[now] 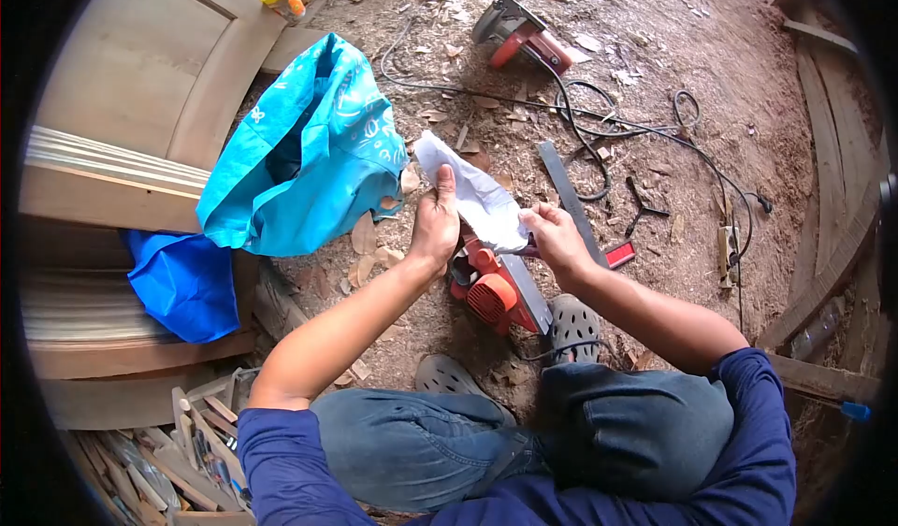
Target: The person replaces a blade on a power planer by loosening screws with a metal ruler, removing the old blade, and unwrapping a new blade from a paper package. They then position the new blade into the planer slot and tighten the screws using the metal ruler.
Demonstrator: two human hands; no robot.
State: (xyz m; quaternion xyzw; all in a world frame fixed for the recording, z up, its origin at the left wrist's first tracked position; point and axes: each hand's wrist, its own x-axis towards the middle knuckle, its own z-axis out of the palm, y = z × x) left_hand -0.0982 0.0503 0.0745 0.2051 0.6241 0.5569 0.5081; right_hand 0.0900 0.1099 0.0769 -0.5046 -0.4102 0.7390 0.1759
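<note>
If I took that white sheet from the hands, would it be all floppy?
Probably quite floppy: the white sheet is creased and bends between the left hand and the right hand. It looks thin, so I'd guess it's light. Its wrinkles suggest it would crumple easily if squeezed.

We hold a creased white sheet (477,192) aslant between our left hand (438,222) and right hand (556,234), above a red power planer (490,294) lying on the leaf-strewn ground, its grey flat face showing.
</note>
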